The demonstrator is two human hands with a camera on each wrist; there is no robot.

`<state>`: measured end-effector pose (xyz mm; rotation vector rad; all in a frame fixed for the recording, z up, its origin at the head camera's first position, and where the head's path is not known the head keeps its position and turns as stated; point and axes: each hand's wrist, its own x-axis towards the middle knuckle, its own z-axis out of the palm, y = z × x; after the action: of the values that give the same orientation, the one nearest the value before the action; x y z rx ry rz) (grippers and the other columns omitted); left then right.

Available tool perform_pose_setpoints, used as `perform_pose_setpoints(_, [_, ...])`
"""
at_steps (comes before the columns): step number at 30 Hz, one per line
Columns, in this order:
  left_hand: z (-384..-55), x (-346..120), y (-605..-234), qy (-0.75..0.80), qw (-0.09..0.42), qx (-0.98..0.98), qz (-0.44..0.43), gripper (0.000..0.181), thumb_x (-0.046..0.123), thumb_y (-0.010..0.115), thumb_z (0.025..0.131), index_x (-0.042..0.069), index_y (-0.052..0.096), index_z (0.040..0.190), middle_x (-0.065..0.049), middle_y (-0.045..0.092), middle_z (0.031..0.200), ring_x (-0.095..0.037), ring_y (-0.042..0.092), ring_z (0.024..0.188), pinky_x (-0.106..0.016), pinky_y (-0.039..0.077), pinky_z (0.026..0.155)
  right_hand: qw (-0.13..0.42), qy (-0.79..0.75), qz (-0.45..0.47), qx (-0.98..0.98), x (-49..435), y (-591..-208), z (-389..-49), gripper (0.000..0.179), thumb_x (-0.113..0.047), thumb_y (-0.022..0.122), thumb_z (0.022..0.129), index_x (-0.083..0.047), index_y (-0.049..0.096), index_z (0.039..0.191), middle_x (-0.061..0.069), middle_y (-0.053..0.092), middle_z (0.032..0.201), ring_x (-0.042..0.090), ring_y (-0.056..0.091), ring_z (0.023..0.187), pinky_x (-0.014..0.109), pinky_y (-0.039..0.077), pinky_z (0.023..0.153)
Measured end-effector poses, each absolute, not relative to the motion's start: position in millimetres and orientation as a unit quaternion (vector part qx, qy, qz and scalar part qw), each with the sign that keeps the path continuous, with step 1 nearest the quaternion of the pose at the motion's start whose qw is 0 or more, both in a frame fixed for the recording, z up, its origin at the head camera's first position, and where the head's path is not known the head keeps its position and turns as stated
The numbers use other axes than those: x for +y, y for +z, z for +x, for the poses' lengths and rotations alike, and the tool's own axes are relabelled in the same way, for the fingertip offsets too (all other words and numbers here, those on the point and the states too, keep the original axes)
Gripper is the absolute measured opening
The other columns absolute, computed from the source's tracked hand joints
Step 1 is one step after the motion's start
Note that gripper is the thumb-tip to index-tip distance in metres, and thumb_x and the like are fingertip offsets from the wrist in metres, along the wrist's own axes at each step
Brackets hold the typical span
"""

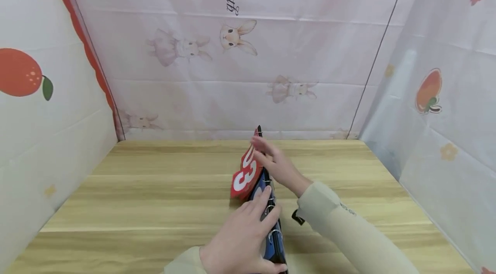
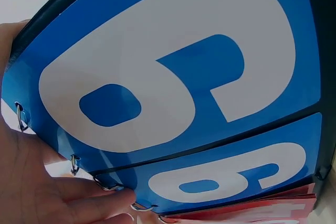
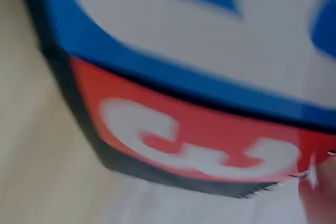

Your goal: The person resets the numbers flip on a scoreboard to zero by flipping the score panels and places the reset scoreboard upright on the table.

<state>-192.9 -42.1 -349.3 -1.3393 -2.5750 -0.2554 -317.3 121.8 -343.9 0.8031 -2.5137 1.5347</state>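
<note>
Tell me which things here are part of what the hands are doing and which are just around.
In use: flip scoreboard; its red number card; blue number cards; left hand; right hand.
Just around: wooden table; printed cloth walls.

Bare wooden table lies open left and right of the flip scoreboard; fabric walls close three sides.

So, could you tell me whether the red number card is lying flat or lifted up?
Lifted: the red card stands tilted above the scoreboard, with the right hand at its top edge.
</note>
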Motion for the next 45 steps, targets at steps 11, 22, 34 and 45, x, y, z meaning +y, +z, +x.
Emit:
perform_pose_setpoints(11, [-188.0, -42.1, -346.2, -0.055, 0.104, -0.890, -0.441, 0.105, 0.083, 0.039, 0.073, 0.005, 0.030, 0.143, -0.017, 0.021, 0.151, -0.032, 0.024, 0.137, -0.047, 0.031, 0.104, -0.200, 0.656, 0.071, -0.725, 143.5, -396.0, -298.1, 0.082, -0.066, 0.027, 0.091, -0.015, 0.003, 0.151, 0.023, -0.002, 0.152, 0.049, 0.011, 0.134, 0.064, 0.026, 0.098])
perform_pose_setpoints(22, [-184.3, -45.7, -345.2, -0.028, 0.183, -0.872, -0.453, 0.102, 0.082, 0.042, 0.072, 0.003, 0.042, 0.137, -0.020, 0.038, 0.142, -0.031, 0.039, 0.129, -0.044, 0.038, 0.098, -0.156, 0.636, 0.052, -0.754, 141.2, -391.3, -295.3, 0.072, -0.055, 0.033, 0.096, -0.009, 0.012, 0.147, 0.018, 0.049, 0.120, 0.028, 0.049, 0.107, 0.048, 0.040, 0.091])
perform_pose_setpoints(34, [-184.6, -42.9, -342.8, -0.032, 0.146, -0.881, -0.449, 0.098, 0.080, 0.043, 0.074, 0.003, 0.045, 0.135, -0.018, 0.039, 0.142, -0.030, 0.041, 0.128, -0.044, 0.039, 0.098, -0.006, 0.695, 0.002, -0.719, 153.3, -377.1, -297.6, 0.072, -0.027, 0.057, 0.093, -0.007, 0.015, 0.148, 0.019, 0.043, 0.129, 0.024, 0.051, 0.102, 0.033, 0.049, 0.080])
perform_pose_setpoints(45, [-185.1, -36.7, -344.0, -0.025, 0.180, -0.869, -0.460, 0.098, 0.081, 0.044, 0.072, 0.004, 0.048, 0.132, -0.019, 0.042, 0.139, -0.029, 0.043, 0.126, -0.043, 0.039, 0.098, 0.046, 0.731, 0.083, -0.675, 143.6, -343.2, -295.6, 0.070, -0.030, 0.061, 0.091, -0.018, 0.021, 0.147, 0.015, 0.045, 0.130, 0.025, 0.053, 0.111, 0.035, 0.045, 0.092])
